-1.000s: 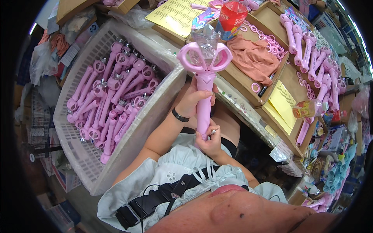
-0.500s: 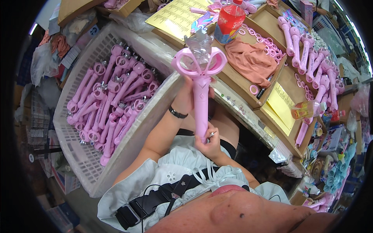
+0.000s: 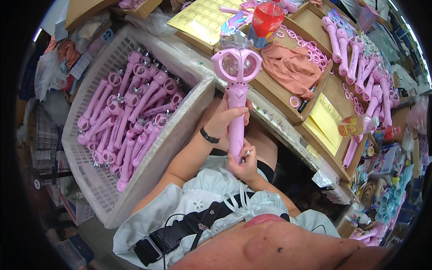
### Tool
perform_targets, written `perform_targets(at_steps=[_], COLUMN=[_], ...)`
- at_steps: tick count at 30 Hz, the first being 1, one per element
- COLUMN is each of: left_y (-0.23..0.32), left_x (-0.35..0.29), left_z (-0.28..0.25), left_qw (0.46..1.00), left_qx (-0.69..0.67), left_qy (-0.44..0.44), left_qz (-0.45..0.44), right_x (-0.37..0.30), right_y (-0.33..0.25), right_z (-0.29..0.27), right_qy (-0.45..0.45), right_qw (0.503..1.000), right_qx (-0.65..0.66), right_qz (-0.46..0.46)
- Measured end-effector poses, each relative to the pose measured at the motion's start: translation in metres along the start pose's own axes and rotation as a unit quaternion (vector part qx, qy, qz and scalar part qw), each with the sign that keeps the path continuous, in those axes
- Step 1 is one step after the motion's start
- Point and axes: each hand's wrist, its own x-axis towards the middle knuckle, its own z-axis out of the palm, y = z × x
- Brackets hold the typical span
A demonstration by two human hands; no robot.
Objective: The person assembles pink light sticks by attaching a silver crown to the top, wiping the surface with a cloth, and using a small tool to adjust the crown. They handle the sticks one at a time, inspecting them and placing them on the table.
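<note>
Left hand [image 3: 223, 120] wrapped round mid-shaft of pink toy wand [image 3: 236, 92], fingers closed on it. Right hand [image 3: 245, 163] pinches wand's bottom end, small metal bit at fingertips. Wand upright above lap, now raised slightly and turned versus a second ago; suggests work at base. White basket [image 3: 180, 130] of finished wands at left.

1. Toy wand [image 3: 236, 96] stands upright at centre, above the lap, before the bench [image 3: 288, 135].
2. Left hand [image 3: 225, 119] grips its shaft; right hand [image 3: 245, 164] sits at its lower end.
3. Basket [image 3: 148, 157] lies left, filled with wands [image 3: 126, 117].
4. Cloth [image 3: 292, 67] lies in a tray [image 3: 270, 92] behind the wand; bottle [image 3: 266, 20] stands farther back.
5. More wands [image 3: 364, 76] lie on the bench at right.
</note>
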Motion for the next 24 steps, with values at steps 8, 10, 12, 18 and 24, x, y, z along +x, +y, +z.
perform_targets(at_steps=[8,10,12,18,24], left_y=[0.005,0.006,0.007,0.006,0.002], left_x=[-0.003,-0.004,-0.004,-0.005,-0.004], left_z=[0.007,0.010,0.012,0.012,0.005], left_qw=[1.000,1.000,1.000,1.000,1.000], left_qx=[-0.013,0.000,0.006,0.015,0.011], left_qy=[0.009,0.016,0.019,0.021,-0.012], left_qz=[0.004,0.009,0.009,0.013,0.021], right_x=[0.000,0.000,0.000,-0.001,-0.001], right_y=[-0.001,0.000,0.000,0.002,0.003], right_z=[0.001,0.001,0.001,0.000,0.002], right_qy=[-0.004,-0.005,-0.006,-0.006,-0.008], right_qw=[1.000,1.000,1.000,1.000,1.000], right_qx=[-0.019,-0.013,-0.008,-0.017,-0.013], right_qz=[-0.015,-0.015,-0.018,-0.020,-0.027])
